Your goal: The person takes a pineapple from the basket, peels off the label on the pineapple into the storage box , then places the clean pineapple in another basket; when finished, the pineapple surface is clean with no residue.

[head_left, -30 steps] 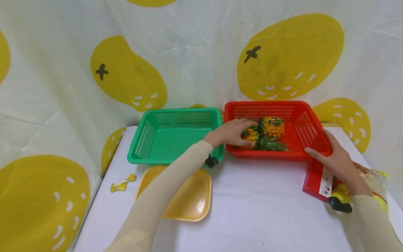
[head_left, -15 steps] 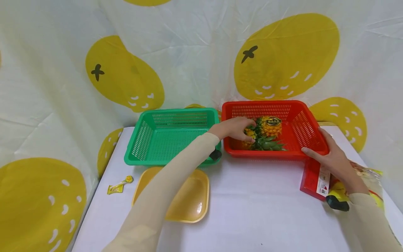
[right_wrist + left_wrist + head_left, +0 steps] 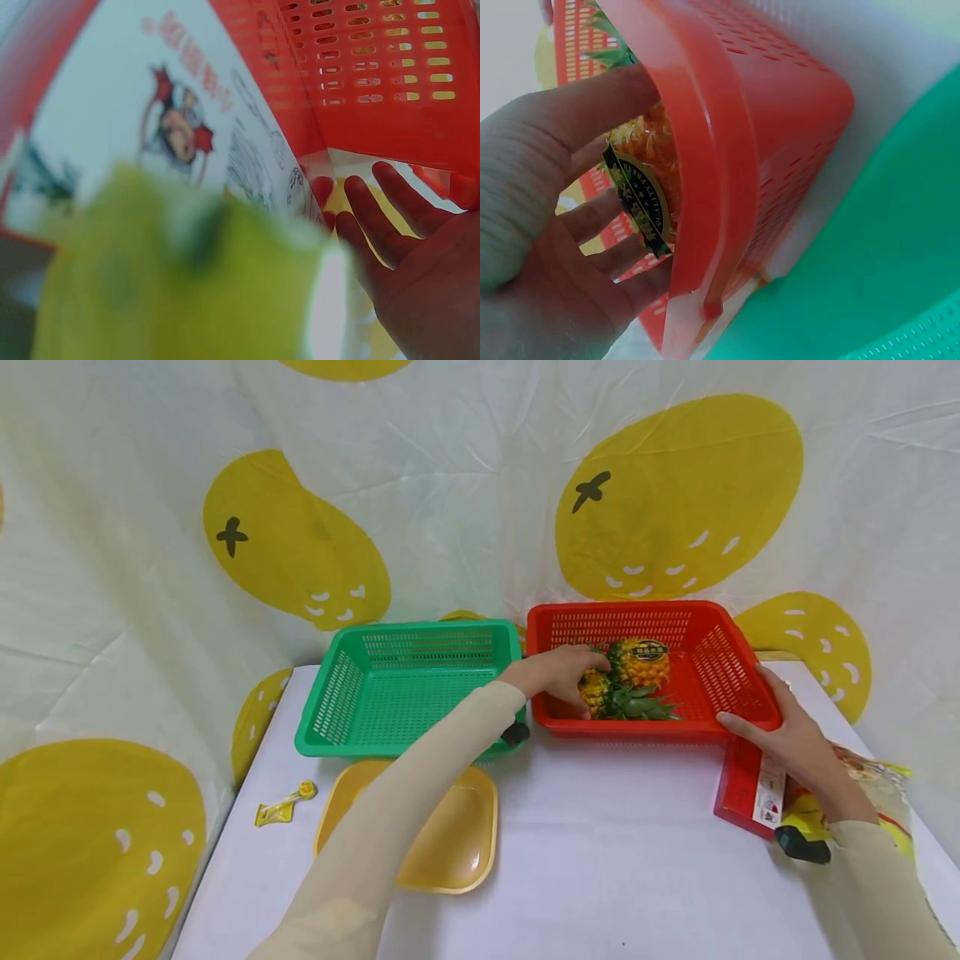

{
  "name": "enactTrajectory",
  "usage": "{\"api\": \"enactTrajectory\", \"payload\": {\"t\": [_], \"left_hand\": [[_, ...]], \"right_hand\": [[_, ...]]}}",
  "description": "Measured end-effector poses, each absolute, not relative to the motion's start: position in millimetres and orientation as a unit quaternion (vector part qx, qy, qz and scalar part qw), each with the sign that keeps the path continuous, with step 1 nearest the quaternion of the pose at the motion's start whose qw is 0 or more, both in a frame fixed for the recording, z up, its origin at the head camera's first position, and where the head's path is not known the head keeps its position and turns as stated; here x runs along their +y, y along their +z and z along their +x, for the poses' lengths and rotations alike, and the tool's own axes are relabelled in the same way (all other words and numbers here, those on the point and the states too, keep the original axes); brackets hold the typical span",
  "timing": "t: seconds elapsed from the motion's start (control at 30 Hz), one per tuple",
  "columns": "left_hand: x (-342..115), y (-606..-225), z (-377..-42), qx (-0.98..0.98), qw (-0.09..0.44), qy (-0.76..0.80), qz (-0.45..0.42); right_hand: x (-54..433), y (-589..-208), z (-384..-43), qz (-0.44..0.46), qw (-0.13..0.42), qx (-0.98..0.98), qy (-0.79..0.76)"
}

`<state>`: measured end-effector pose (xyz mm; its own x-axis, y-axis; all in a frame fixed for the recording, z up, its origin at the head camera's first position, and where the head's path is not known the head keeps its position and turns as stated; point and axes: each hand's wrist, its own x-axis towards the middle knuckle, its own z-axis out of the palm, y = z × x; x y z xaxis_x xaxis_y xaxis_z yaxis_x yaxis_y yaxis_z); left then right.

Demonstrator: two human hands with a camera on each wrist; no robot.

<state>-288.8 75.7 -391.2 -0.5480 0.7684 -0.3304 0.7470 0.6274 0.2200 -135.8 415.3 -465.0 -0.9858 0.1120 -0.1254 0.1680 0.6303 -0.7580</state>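
- The left hand (image 3: 564, 677) reaches over the left end of the red basket (image 3: 645, 727), thumb and fingers curled round a pineapple (image 3: 595, 693).
- That pineapple lies inside the basket, within the left grip; a black-and-gold label (image 3: 639, 204) shows between thumb and fingers in the left wrist view.
- Its green leaves (image 3: 637, 703) spread to the right of the left grip, along the basket's near wall.
- A second pineapple (image 3: 643, 663) lies just beyond the left fingertips, to the right, also in the basket.
- The right hand (image 3: 797, 731) rests spread at the basket's near right corner, thumb on the front rim, fingers fairly straight along the outer side.
- Just below the right hand lie a red box (image 3: 738, 787) and, partly hidden by the wrist, a printed bag (image 3: 892, 793).
- The green basket (image 3: 420, 702) stands just left of the left hand; a yellow tray (image 3: 468, 827) lies nearer the person, partly under the left forearm.
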Motion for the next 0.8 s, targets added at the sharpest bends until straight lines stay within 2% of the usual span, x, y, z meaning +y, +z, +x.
{"api": "enactTrajectory", "payload": {"t": [0.67, 0.8], "left_hand": [[77.8, -394.6, -284.8, 0.895, 0.223, 0.038, 0.384], [78.3, -396.1, -285.1, 0.895, 0.211, 0.029, 0.393]], "right_hand": [[412.4, -463.3, -135.6, 0.094, 0.035, 0.897, -0.431], [411.6, -462.7, -136.4, 0.093, 0.036, 0.895, -0.434]]}}
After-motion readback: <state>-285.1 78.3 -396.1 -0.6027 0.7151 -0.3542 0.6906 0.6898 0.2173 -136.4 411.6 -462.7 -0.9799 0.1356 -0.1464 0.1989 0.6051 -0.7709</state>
